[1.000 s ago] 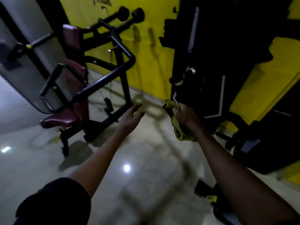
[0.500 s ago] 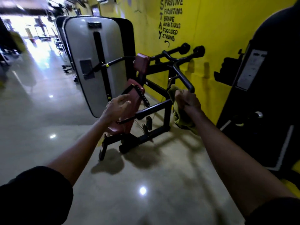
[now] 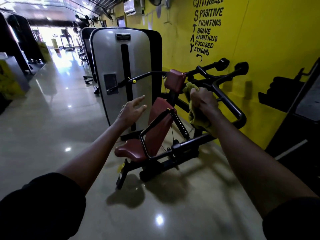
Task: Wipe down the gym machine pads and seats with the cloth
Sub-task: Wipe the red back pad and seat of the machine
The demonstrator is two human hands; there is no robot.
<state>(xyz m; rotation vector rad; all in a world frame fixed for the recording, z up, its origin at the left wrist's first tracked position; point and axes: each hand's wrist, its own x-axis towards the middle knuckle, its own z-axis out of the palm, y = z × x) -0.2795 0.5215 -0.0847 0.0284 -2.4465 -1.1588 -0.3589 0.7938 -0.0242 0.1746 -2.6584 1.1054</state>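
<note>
1. The left hand (image 3: 131,111), just left of the back pad (image 3: 161,125), has its grip spread, holding nothing
2. The right hand (image 3: 203,101), right of that pad, has its grip squeezed round the cloth (image 3: 197,118)
3. The cloth looks soft and light; hold it bunched up
4. A moment ago the left hand hid the back pad

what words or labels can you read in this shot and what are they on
"STAY": painted vertically on the yellow wall
"POSITIVE", "FIGHTING", "BRAVE", "AMBITIOUS", "FOCUSED", "STRONG": same wall, stacked beside it
Heading above them: partly cut off, perhaps "GYM RULES"
On the grey weight-stack cover, the badge and panel: too small to read
</note>
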